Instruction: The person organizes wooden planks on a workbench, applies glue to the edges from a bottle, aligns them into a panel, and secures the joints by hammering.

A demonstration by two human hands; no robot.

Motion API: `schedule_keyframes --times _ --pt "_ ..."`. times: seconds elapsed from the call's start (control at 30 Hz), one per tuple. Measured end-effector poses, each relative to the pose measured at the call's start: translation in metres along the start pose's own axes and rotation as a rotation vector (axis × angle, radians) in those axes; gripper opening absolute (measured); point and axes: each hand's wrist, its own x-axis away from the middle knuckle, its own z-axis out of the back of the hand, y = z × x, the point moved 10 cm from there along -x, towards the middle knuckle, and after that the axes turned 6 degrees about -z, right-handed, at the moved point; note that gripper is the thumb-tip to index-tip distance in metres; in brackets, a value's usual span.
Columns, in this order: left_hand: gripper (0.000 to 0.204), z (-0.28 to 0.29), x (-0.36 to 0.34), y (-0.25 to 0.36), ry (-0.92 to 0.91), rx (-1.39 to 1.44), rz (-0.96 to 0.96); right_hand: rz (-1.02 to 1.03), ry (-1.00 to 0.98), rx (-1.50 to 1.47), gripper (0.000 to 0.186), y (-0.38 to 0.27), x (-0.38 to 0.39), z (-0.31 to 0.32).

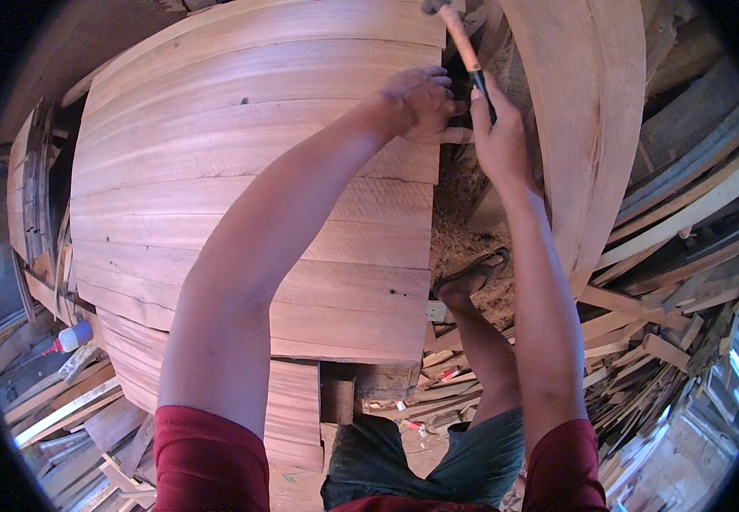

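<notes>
My right hand is wrapped around the black grip of a hammer. The hammer's handle is orange-brown above the grip, and its dark head points up at the top of the view, tilted to the left. At the right edge of a large panel of joined wooden boards, my left hand lies back upward. Its fingers bend down past the edge and its thumb reaches to the right, near my right wrist. Whatever those fingers hold is hidden beneath them.
A wide curved plank stands right of my right arm. Sawdust covers the floor by my sandalled foot. Stacks of wood offcuts fill the right side. A white bottle with a red tip lies among scraps at left.
</notes>
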Motion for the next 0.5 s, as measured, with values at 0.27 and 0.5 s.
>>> schedule_keyframes --times 0.27,0.5 --pt "0.061 0.017 0.01 0.006 0.356 0.007 -0.095 -0.018 -0.033 -0.078 0.043 -0.025 0.007 0.0" --pt "0.067 -0.001 0.003 -0.001 0.082 -0.044 0.0 -0.027 -0.008 -0.018 0.04 -0.011 -0.003 -0.009"
